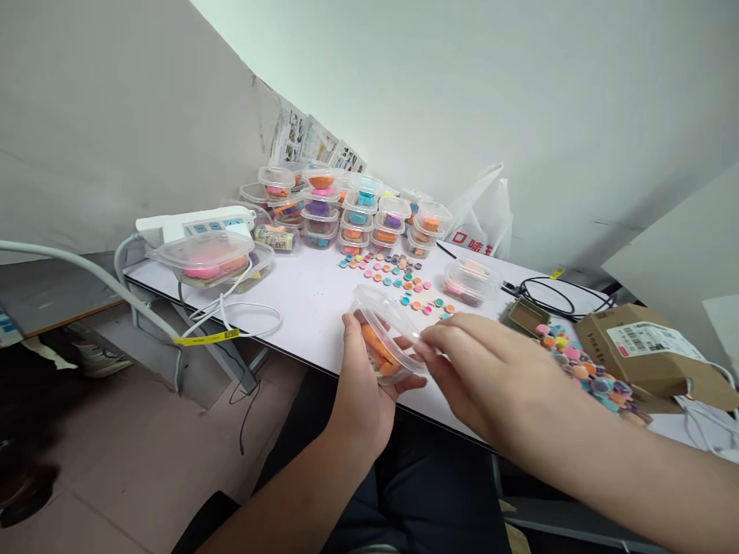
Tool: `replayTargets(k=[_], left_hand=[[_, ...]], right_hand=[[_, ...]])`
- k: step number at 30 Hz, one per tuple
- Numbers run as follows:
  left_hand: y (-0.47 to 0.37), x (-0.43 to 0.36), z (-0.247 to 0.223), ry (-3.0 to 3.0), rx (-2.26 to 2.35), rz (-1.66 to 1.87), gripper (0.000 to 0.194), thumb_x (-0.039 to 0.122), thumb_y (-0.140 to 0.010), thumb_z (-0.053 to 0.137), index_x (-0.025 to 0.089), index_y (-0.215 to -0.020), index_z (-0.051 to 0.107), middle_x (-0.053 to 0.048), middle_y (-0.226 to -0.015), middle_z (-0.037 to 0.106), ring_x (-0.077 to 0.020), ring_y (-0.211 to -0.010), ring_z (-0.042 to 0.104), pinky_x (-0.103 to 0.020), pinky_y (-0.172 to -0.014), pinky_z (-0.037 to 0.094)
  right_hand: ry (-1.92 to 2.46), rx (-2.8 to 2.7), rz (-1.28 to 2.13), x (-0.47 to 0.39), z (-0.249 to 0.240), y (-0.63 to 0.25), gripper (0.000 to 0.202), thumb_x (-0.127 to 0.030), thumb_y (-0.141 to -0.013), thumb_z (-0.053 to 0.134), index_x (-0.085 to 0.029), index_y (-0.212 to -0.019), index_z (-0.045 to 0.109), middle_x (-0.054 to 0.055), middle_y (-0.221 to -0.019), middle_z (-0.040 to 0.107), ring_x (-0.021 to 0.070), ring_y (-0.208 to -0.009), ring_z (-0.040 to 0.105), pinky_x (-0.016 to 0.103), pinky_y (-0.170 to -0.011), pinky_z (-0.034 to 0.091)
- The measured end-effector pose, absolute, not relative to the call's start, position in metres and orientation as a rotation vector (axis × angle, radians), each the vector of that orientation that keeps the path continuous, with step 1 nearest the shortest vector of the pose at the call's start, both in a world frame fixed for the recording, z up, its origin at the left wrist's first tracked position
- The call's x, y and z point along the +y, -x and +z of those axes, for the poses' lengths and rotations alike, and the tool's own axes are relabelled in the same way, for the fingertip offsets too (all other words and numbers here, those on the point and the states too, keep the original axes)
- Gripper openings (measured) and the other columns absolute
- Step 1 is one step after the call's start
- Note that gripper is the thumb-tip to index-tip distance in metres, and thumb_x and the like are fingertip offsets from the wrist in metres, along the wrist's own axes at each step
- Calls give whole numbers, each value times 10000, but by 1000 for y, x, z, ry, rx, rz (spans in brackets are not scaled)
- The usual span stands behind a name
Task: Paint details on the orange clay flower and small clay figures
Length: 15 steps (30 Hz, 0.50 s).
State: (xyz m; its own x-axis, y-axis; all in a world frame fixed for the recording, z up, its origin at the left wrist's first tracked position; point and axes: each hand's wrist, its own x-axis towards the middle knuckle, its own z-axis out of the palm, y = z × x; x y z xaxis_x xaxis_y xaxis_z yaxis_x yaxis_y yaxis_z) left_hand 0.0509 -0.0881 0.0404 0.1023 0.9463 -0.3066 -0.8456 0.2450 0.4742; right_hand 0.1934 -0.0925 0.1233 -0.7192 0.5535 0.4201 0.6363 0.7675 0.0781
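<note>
A clear plastic container [379,358] with orange pieces inside is held by my left hand [369,392], whose fingers and thumb wrap around its sides. My right hand [479,362] pinches the edge of the clear lid [388,312], which is tilted up over the container. Beyond my hands, small colourful round pieces [404,277] lie in rows on the white table [300,300]. A closed container [470,281] stands on the table past my right hand.
Stacked containers [355,215] and a white plastic bag [479,211] line the wall. At left are a power strip [196,223], cables and more containers [211,258]. A pile of round pieces [600,381], a cardboard box [647,350] and a black cable [554,296] lie at right.
</note>
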Motion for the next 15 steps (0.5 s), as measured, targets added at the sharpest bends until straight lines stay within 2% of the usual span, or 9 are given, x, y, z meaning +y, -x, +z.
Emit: replayTargets(k=[3,8,12,13,15], left_hand=[[-59,-88,36,-106,644,1340,606,721,-947,435,189,-1130,662,-58,-863,686,-184,-690,669,-276,-559,545],[-69,-90,29,-127,641,1261,640,729,-952,392,177,-1114,673,-72,-843,692,-200,-666,668,-278,-512,523],[-67,-90,39,-142,603,1207,605,683,-960,413,163,-1092,692,-74,-819,701,-194,-633,664,-256,-433,493],[-66,-89,42,-149,578,1183,588,664,-962,425,157,-1086,696,-71,-810,699,-188,-618,657,-253,-418,489],[-65,-88,46,-178,511,1123,580,642,-966,428,139,-1048,706,-73,-778,690,-183,-589,646,-256,-408,492]], right_hand=[[911,-2677,-331,-92,114,-195,214,-27,-942,438,-188,-929,577,94,-864,644,213,-766,596,329,-647,478],[1001,-2790,-165,-93,113,-207,212,-10,-910,450,-201,-940,538,76,-888,652,189,-759,623,283,-610,492],[1020,-2828,-305,-87,113,-225,195,-48,-930,392,-179,-986,526,192,-1157,696,232,-871,690,313,-628,532],[981,-2851,-336,-86,113,-230,202,-49,-938,373,-184,-972,519,185,-1157,705,220,-826,687,305,-596,515],[906,-2858,-354,-84,118,-239,202,-49,-943,369,-192,-948,511,126,-992,726,188,-677,640,285,-520,447]])
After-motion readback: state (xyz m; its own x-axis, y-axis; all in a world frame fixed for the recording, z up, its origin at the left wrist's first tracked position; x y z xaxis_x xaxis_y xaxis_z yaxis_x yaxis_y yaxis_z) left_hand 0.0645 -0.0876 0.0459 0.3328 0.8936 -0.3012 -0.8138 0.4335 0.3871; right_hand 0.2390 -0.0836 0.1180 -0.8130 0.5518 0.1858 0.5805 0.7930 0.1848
